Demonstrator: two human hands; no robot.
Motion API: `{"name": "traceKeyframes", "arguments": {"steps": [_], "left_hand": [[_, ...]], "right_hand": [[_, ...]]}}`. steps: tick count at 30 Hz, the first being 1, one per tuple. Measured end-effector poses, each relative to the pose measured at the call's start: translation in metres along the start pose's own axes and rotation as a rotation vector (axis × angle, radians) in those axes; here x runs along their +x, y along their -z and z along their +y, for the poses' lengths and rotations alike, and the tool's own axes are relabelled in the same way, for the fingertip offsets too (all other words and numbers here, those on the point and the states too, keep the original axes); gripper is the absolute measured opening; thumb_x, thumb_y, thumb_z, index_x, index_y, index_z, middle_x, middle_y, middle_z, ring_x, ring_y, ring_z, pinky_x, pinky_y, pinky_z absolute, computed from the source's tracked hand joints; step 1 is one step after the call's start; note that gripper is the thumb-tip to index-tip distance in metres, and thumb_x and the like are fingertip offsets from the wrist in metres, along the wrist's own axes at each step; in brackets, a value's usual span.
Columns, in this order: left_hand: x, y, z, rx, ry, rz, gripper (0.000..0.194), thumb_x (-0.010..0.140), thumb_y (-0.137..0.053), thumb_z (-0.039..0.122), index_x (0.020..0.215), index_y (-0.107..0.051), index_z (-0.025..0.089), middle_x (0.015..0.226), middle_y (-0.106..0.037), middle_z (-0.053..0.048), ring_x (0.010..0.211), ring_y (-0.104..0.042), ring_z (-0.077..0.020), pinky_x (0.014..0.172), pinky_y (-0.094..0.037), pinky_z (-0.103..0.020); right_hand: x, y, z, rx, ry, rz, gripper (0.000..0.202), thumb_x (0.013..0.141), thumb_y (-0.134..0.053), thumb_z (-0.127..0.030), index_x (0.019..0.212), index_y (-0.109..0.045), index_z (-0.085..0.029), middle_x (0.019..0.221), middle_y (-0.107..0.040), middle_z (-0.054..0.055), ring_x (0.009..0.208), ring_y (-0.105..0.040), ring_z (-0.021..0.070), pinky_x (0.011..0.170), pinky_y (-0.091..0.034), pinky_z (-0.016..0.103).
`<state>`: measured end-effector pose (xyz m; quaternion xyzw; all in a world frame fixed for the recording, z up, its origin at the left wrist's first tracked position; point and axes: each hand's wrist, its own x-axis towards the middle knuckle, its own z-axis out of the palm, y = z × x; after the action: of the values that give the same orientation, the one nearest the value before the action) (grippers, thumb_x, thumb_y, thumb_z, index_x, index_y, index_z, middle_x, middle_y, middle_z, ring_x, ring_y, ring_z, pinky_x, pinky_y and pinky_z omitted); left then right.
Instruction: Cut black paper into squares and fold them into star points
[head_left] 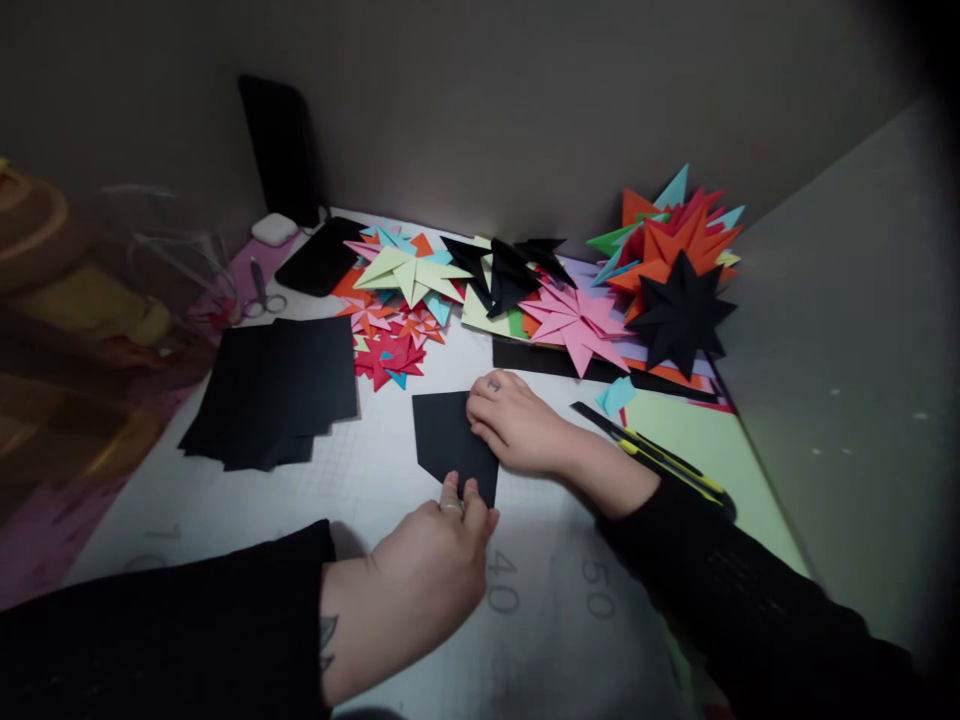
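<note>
A small sheet of black paper (450,435) lies on the white gridded mat (390,480) between my hands. Its lower left corner looks folded in, leaving a slanted edge. My left hand (431,560) is closed at the paper's lower edge, with two fingertips on it and the thumb to the right. Curled over the upper right side is my right hand (517,420), closed and holding the sheet; its fingers hide that edge. To the left is a stack of black paper sheets (277,390). A yellow and black utility knife (667,465) lies near my right forearm.
Coloured folded paper stars (409,275) are piled at the back, with a pink star (577,320) and a black star (684,315) to the right. Scissors (262,300), a black phone (319,258) and a white case (274,230) lie back left. A grey wall (847,300) bounds the right.
</note>
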<state>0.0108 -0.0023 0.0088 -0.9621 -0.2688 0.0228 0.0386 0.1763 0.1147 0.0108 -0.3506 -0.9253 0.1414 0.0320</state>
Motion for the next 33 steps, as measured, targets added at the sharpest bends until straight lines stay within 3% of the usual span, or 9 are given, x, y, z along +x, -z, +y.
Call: {"name": "traceKeyframes", "arguments": {"steps": [5, 9, 12, 16, 19, 23, 27, 30, 33], "left_hand": [[0.001, 0.005, 0.000, -0.038, -0.063, -0.068, 0.022, 0.074, -0.061, 0.013, 0.092, -0.074, 0.015, 0.124, -0.058, -0.020, 0.104, -0.061, -0.0347, 0.064, -0.055, -0.037], [0.000, 0.007, -0.001, -0.021, -0.007, -0.063, 0.035, 0.075, -0.058, 0.012, 0.108, -0.068, 0.015, 0.137, -0.047, -0.019, 0.102, -0.062, -0.0352, 0.052, -0.053, -0.033], [-0.002, 0.004, -0.001, 0.027, -0.037, -0.012, 0.044, 0.075, -0.057, 0.010, 0.119, -0.062, 0.013, 0.129, -0.055, -0.020, 0.102, -0.063, -0.0321, 0.068, -0.055, -0.040], [-0.007, -0.003, 0.000, 0.151, -0.137, 0.045, 0.041, 0.076, -0.053, 0.010, 0.114, -0.065, 0.015, 0.122, -0.062, -0.014, 0.117, -0.054, -0.0272, 0.093, -0.048, -0.046], [-0.009, -0.006, 0.000, 0.212, -0.130, 0.058, 0.044, 0.072, -0.054, 0.007, 0.113, -0.065, 0.016, 0.124, -0.061, -0.013, 0.116, -0.055, -0.0258, 0.093, -0.048, -0.045], [-0.007, -0.008, 0.000, 0.212, -0.115, 0.101, 0.044, 0.073, -0.052, 0.008, 0.114, -0.065, 0.014, 0.122, -0.062, -0.013, 0.114, -0.056, -0.0257, 0.093, -0.048, -0.045], [-0.004, -0.010, 0.002, 0.197, -0.086, 0.154, 0.040, 0.075, -0.050, 0.010, 0.111, -0.067, 0.015, 0.116, -0.066, -0.011, 0.112, -0.057, -0.0231, 0.087, -0.051, -0.042], [-0.003, -0.012, 0.003, 0.185, -0.091, 0.175, 0.038, 0.075, -0.051, 0.012, 0.108, -0.069, 0.017, 0.114, -0.067, -0.010, 0.108, -0.060, -0.0246, 0.087, -0.051, -0.044], [-0.004, -0.013, 0.004, 0.190, -0.099, 0.170, 0.041, 0.073, -0.051, 0.009, 0.109, -0.069, 0.017, 0.115, -0.066, -0.012, 0.104, -0.062, -0.0268, 0.086, -0.050, -0.047]], "right_hand": [[0.000, 0.000, 0.001, 0.017, -0.011, 0.005, 0.010, 0.085, -0.047, -0.018, 0.081, -0.056, -0.017, 0.092, -0.054, 0.008, 0.092, -0.041, 0.0228, 0.089, -0.032, 0.039], [-0.001, 0.000, 0.000, 0.022, -0.022, 0.006, 0.008, 0.085, -0.048, -0.018, 0.082, -0.056, -0.017, 0.093, -0.054, 0.008, 0.092, -0.040, 0.0227, 0.088, -0.032, 0.038], [0.000, -0.001, -0.001, 0.007, -0.036, 0.003, 0.007, 0.085, -0.049, -0.019, 0.082, -0.056, -0.017, 0.093, -0.054, 0.009, 0.092, -0.040, 0.0229, 0.087, -0.033, 0.038], [0.004, 0.005, 0.001, 0.005, -0.080, 0.015, 0.009, 0.083, -0.056, -0.025, 0.087, -0.056, -0.017, 0.096, -0.055, 0.010, 0.095, -0.044, 0.0242, 0.085, -0.037, 0.039], [-0.003, 0.020, 0.002, 0.068, -0.004, 0.077, 0.020, 0.083, -0.057, -0.024, 0.101, -0.057, -0.016, 0.108, -0.058, 0.012, 0.102, -0.047, 0.0252, 0.088, -0.040, 0.042], [-0.038, 0.033, -0.008, 0.240, 0.216, 0.105, 0.032, 0.085, -0.046, -0.013, 0.115, -0.056, -0.018, 0.116, -0.063, 0.010, 0.107, -0.053, 0.0199, 0.093, -0.043, 0.039], [-0.077, 0.014, -0.018, 0.231, 0.287, -0.055, 0.040, 0.084, -0.046, -0.016, 0.124, -0.053, -0.016, 0.118, -0.064, 0.010, 0.118, -0.053, 0.0216, 0.100, -0.042, 0.042], [-0.084, -0.006, -0.013, 0.067, 0.171, 0.039, 0.040, 0.087, -0.041, -0.013, 0.126, -0.052, -0.014, 0.124, -0.060, 0.014, 0.122, -0.051, 0.0229, 0.101, -0.041, 0.046], [-0.067, -0.013, -0.001, -0.060, 0.052, 0.095, 0.041, 0.087, -0.039, -0.011, 0.126, -0.052, -0.009, 0.124, -0.060, 0.016, 0.122, -0.050, 0.0255, 0.102, -0.040, 0.046]]}}
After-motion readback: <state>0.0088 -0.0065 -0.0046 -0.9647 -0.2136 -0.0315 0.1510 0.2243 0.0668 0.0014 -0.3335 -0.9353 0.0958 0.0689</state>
